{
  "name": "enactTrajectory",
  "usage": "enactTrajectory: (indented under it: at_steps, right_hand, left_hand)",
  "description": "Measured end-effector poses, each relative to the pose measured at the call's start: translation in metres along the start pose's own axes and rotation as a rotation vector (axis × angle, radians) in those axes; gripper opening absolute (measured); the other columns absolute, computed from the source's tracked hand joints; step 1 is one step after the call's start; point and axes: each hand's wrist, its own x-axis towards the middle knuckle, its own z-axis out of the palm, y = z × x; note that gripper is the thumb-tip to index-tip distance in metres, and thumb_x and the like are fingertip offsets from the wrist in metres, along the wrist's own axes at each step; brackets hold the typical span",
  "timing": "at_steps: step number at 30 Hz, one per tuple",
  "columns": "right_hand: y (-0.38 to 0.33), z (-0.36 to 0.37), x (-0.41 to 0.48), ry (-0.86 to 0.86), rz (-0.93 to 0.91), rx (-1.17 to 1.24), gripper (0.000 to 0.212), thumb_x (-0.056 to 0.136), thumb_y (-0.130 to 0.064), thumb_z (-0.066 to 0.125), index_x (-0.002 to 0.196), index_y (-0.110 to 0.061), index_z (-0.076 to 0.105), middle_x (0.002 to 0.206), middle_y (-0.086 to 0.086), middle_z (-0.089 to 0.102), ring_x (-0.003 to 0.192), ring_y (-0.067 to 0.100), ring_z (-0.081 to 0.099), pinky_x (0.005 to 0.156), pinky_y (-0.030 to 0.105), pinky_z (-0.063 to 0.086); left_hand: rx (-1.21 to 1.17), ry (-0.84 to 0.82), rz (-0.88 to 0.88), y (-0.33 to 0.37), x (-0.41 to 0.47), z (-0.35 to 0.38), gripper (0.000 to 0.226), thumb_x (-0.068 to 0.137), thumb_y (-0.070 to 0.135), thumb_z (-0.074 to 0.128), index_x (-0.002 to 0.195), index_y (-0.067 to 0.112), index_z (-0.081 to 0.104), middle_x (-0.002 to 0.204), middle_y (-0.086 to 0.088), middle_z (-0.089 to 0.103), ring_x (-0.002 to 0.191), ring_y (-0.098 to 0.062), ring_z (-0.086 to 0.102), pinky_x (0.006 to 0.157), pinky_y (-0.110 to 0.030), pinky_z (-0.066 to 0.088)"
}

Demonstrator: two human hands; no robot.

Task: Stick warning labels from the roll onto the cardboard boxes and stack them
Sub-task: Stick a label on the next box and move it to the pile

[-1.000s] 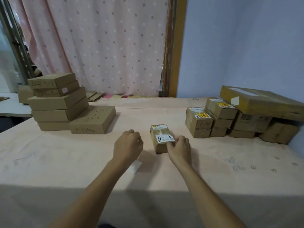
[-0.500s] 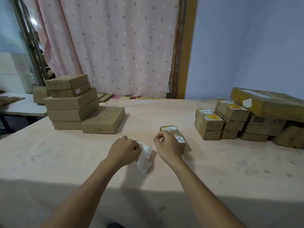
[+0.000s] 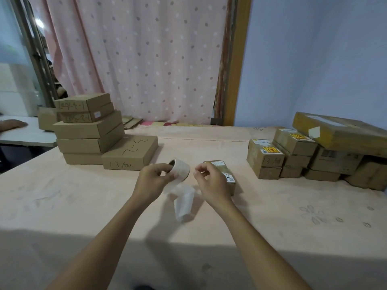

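My left hand (image 3: 154, 180) grips the label roll (image 3: 181, 170) above the table, its core facing left. A loose white strip of backing paper (image 3: 183, 203) hangs from the roll down to the cloth. My right hand (image 3: 211, 184) hovers just right of the roll with curled fingers, thumb and forefinger close together, nothing visible between them. Behind that hand lies a small cardboard box (image 3: 227, 172) with a label on top, partly hidden by the hand.
A stack of plain boxes (image 3: 88, 130) and a flat box (image 3: 129, 152) stand at the left. Labelled boxes (image 3: 266, 155) and a large box (image 3: 339, 130) are piled at the right. Another person's hand (image 3: 12, 124) rests on a white table far left.
My left hand has lifted the roll into view, with the backing strip trailing below. My right hand has left the small box and moved over beside the roll.
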Motion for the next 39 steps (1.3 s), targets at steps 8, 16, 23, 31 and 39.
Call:
enactTrajectory:
  at_steps: [8, 16, 23, 31, 39]
  right_hand:
    - [-0.058, -0.012, 0.012, -0.119, 0.096, 0.439, 0.024, 0.099, -0.029, 0.066, 0.094, -0.006, 0.071, 0.082, -0.003, 0.064, 0.074, 0.008, 0.054, 0.067, 0.021, 0.041]
    - [-0.057, -0.019, 0.013, -0.124, 0.012, 0.53, 0.013, 0.094, -0.014, 0.074, 0.106, -0.013, 0.077, 0.102, 0.001, 0.079, 0.096, 0.016, 0.072, 0.085, 0.025, 0.056]
    - [-0.039, -0.015, 0.007, -0.152, -0.029, 0.387, 0.02, 0.09, -0.017, 0.077, 0.108, -0.027, 0.077, 0.106, -0.006, 0.078, 0.104, 0.022, 0.071, 0.096, 0.051, 0.057]
    - [-0.042, -0.019, 0.004, 0.047, -0.273, 0.089, 0.035, 0.089, -0.021, 0.074, 0.122, -0.029, 0.064, 0.123, -0.02, 0.063, 0.114, 0.002, 0.056, 0.094, 0.014, 0.042]
    - [-0.037, -0.01, 0.008, 0.082, -0.535, -0.288, 0.03, 0.088, -0.048, 0.069, 0.11, -0.029, 0.074, 0.113, -0.016, 0.07, 0.106, 0.007, 0.052, 0.093, 0.024, 0.038]
  left_hand:
    - [-0.201, 0.094, 0.236, 0.031, -0.001, -0.003, 0.017, 0.076, 0.006, 0.085, 0.089, 0.016, 0.082, 0.074, 0.014, 0.068, 0.076, -0.013, 0.042, 0.069, -0.027, 0.035]
    - [-0.185, -0.187, 0.15, 0.038, -0.004, -0.014, 0.034, 0.076, 0.02, 0.077, 0.11, 0.024, 0.077, 0.105, 0.014, 0.07, 0.088, -0.015, 0.046, 0.081, -0.031, 0.038]
    - [-0.506, -0.087, 0.001, 0.051, -0.003, -0.003, 0.018, 0.09, 0.013, 0.071, 0.106, 0.007, 0.078, 0.106, -0.005, 0.077, 0.103, -0.027, 0.069, 0.093, -0.038, 0.054]
    - [-0.095, 0.106, 0.251, 0.028, -0.001, 0.003, 0.009, 0.086, 0.019, 0.081, 0.091, 0.026, 0.081, 0.075, 0.007, 0.065, 0.075, -0.014, 0.041, 0.068, -0.024, 0.034]
    - [0.222, 0.236, 0.577, 0.019, 0.0, 0.005, 0.018, 0.088, 0.024, 0.075, 0.081, 0.007, 0.072, 0.074, 0.003, 0.061, 0.074, -0.016, 0.044, 0.065, -0.033, 0.037]
